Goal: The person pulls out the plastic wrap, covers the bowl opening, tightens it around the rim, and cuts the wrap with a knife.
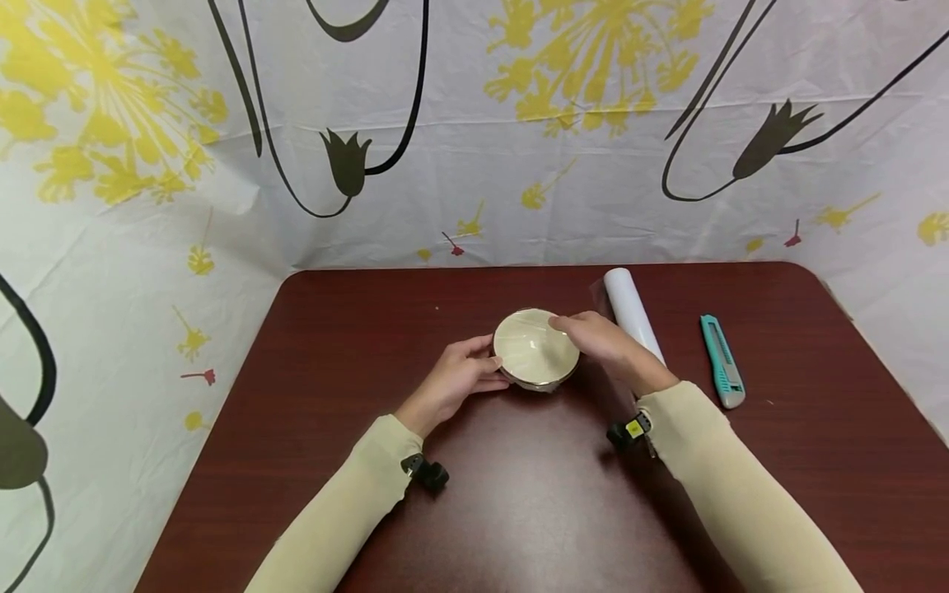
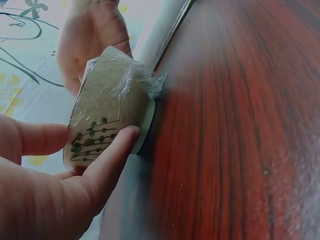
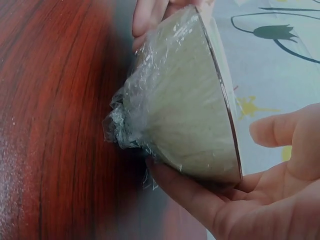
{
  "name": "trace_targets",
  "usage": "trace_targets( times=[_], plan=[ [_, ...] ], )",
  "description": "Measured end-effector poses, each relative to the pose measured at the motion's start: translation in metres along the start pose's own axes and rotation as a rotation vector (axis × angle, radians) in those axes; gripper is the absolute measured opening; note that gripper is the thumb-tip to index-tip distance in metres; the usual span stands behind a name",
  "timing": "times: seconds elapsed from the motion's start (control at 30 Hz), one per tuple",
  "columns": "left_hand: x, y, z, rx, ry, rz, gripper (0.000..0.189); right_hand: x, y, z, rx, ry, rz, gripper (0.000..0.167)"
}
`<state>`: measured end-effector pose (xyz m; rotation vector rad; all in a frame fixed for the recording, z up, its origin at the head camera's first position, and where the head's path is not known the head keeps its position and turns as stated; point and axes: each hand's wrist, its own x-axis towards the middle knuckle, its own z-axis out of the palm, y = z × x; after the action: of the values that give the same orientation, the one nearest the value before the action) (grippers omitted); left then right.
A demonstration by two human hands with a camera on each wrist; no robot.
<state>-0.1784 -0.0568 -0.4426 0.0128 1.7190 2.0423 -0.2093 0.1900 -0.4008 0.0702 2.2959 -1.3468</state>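
A cream bowl (image 1: 532,346) with a thin dark rim sits over the middle of the table, its mouth facing up. Clear cling film (image 3: 150,85) covers its outside and bunches into a crumpled tuft near the base, as the right wrist view shows. Dark green dotted sprigs mark the wall in the left wrist view. My left hand (image 1: 461,375) grips the bowl's left side, thumb at the rim and fingers along the wall. On the opposite side my right hand (image 1: 602,339) holds it, with the thumb by the rim and fingers beneath the wall.
A white roll of cling film (image 1: 633,309) lies behind my right forearm, partly hidden by it. Farther right rests a teal utility knife (image 1: 721,362). The dark red wooden table (image 1: 356,321) meets a flower-patterned white sheet (image 1: 460,165) at its back edge.
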Motion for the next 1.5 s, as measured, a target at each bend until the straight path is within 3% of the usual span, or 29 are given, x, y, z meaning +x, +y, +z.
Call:
trace_targets(
  times=[0.2,0.3,0.7,0.93,1.2,1.5],
  plan=[
    [0.000,0.001,-0.001,0.001,0.002,-0.012,0.063,0.004,0.008,-0.008,0.167,-0.097,-0.025,0.060],
    [0.000,0.001,0.000,-0.005,0.010,-0.031,0.063,0.005,0.012,-0.013,0.192,-0.111,-0.022,0.059],
    [-0.003,0.000,-0.004,0.052,0.016,-0.029,0.062,-0.007,0.011,-0.029,0.092,-0.075,-0.064,0.061],
    [-0.008,0.003,-0.012,0.087,0.069,-0.010,0.056,-0.021,0.008,-0.044,0.012,-0.008,-0.074,0.071],
    [-0.008,-0.002,-0.011,0.102,0.046,0.000,0.058,-0.016,0.017,-0.032,0.085,-0.049,-0.010,0.076],
    [-0.007,-0.003,-0.007,0.115,0.033,0.026,0.059,-0.013,0.017,-0.019,0.168,-0.051,-0.038,0.060]
  ],
)
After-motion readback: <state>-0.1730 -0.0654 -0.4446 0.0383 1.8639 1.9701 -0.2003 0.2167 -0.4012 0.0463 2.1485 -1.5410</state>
